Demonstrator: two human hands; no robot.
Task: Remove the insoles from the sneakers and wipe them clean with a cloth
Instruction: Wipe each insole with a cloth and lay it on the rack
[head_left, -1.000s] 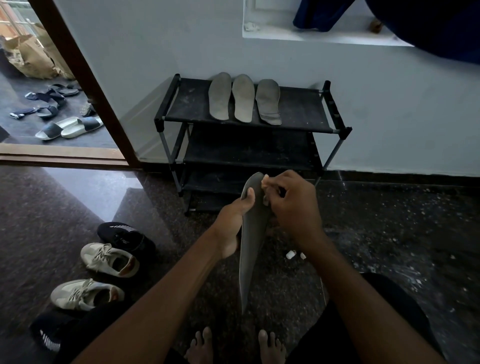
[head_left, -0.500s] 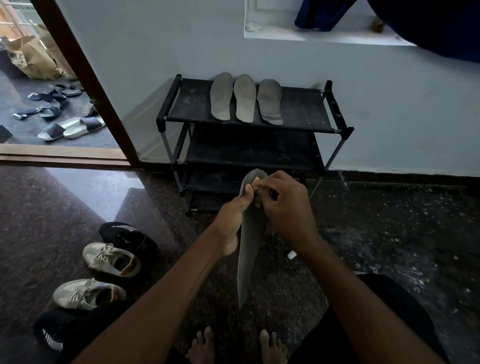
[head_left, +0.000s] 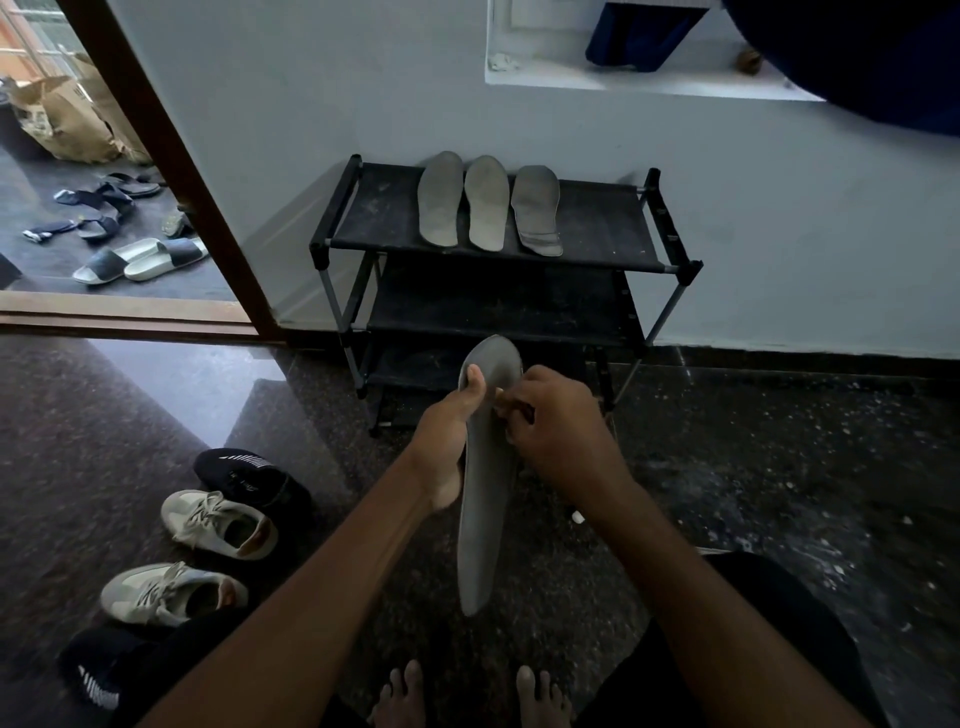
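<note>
You hold one insole (head_left: 480, 519) up in front of the shoe rack (head_left: 493, 306).
Your left hand (head_left: 447, 441) grips it near the top, thumb on the front — it hangs down toward your feet (head_left: 410, 696). Your right hand (head_left: 561, 436) curls its fingers and pinches a small pale cloth (head_left: 500, 393) against it. Three more insoles (head_left: 487, 205) lie side by side on the top shelf (head_left: 597, 223).

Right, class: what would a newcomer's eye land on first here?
A grey insole is held up at centre: the left hand grips its edge, the right hand pinches a pale cloth against it. Behind, three insoles lie side by side on the rack's top shelf; sneakers sit on the floor at left.
</note>
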